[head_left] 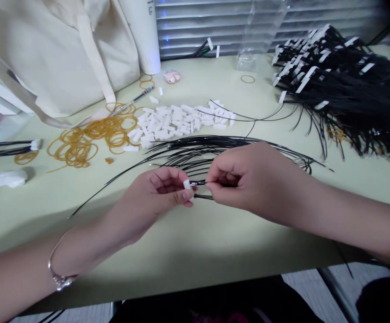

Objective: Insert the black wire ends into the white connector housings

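Note:
Between the thumb and fingers of my left hand [170, 190] is a small white connector housing [188, 187], held above the table near its front. Thin black wires [204, 196] run from its right side toward my right hand [242, 177]. The right thumb and forefinger are pinched on a black wire [200, 182] close to the housing; its metal end shows faintly at the housing. Behind both hands lies a loose bundle of black wires [198, 146]. A heap of white connector housings [178, 121] sits just beyond that bundle.
Tan rubber bands [94, 134] and a pen [132, 101] lie left of the housings. A canvas bag [60, 49] and a white bottle [146, 36] stand at the back left. Finished-looking black wire harnesses [346, 89] are piled at the right. A clear plastic bag [249, 58] leans by the blinds.

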